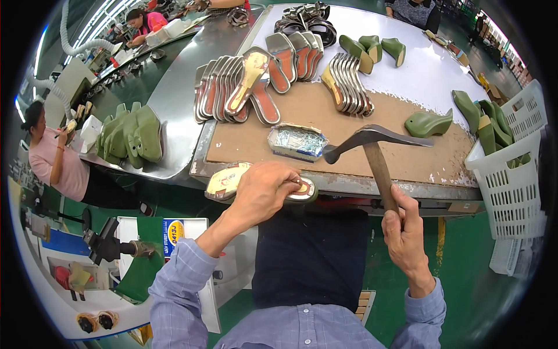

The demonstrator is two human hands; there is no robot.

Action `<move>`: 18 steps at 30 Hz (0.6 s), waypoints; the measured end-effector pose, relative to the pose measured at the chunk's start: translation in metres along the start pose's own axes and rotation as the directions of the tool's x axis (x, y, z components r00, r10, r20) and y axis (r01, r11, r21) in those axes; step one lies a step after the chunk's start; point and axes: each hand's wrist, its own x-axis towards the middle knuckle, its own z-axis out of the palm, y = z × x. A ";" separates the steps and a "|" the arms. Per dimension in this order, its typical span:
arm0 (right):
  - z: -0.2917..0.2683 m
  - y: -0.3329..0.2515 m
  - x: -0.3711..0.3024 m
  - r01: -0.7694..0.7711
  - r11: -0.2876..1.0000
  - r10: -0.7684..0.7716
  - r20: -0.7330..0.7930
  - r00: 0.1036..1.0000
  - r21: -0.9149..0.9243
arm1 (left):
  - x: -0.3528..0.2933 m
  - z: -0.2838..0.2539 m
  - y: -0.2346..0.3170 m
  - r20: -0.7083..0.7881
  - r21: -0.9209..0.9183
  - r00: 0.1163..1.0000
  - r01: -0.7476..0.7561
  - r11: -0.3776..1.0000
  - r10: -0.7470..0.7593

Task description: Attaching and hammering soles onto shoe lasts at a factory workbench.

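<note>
My right hand point(402, 232) is wrapped round the wooden handle of a hammer point(381, 168); its long curved dark metal head is raised above the table's front edge. An insole point(225, 181) with a pale yellow top and a metallic rim lies at that edge, with a bit of green under its heel end. Across its middle rests my left hand point(264, 189), thumb and forefinger pinched together over the heel; what they hold is too small to make out. Just beyond is an open box of small thin nails point(297, 141).
Rows of insoles point(221, 87) stand on the brown board point(372, 160), beside a metallic-edged stack point(347, 87). Green shoe lasts point(429, 123) lie at right, others in a white plastic basket point(505, 174). More lasts point(131, 136) sit at left near a seated person point(49, 148). Dark straps point(305, 20) lie behind.
</note>
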 end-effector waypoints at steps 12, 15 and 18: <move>0.006 -0.047 0.006 0.132 0.970 -0.081 0.240 0.967 -0.205 | 0.003 -0.006 0.008 0.027 0.004 0.999 -0.034 0.999 0.034; 0.002 -0.032 -0.005 0.198 0.970 -0.183 0.112 0.977 -0.140 | 0.000 -0.018 0.005 0.129 0.117 0.988 -0.100 0.988 0.085; -0.004 -0.035 -0.015 -0.134 0.983 0.126 0.070 0.990 0.123 | 0.000 -0.033 -0.011 0.247 0.414 0.966 -0.173 0.894 0.073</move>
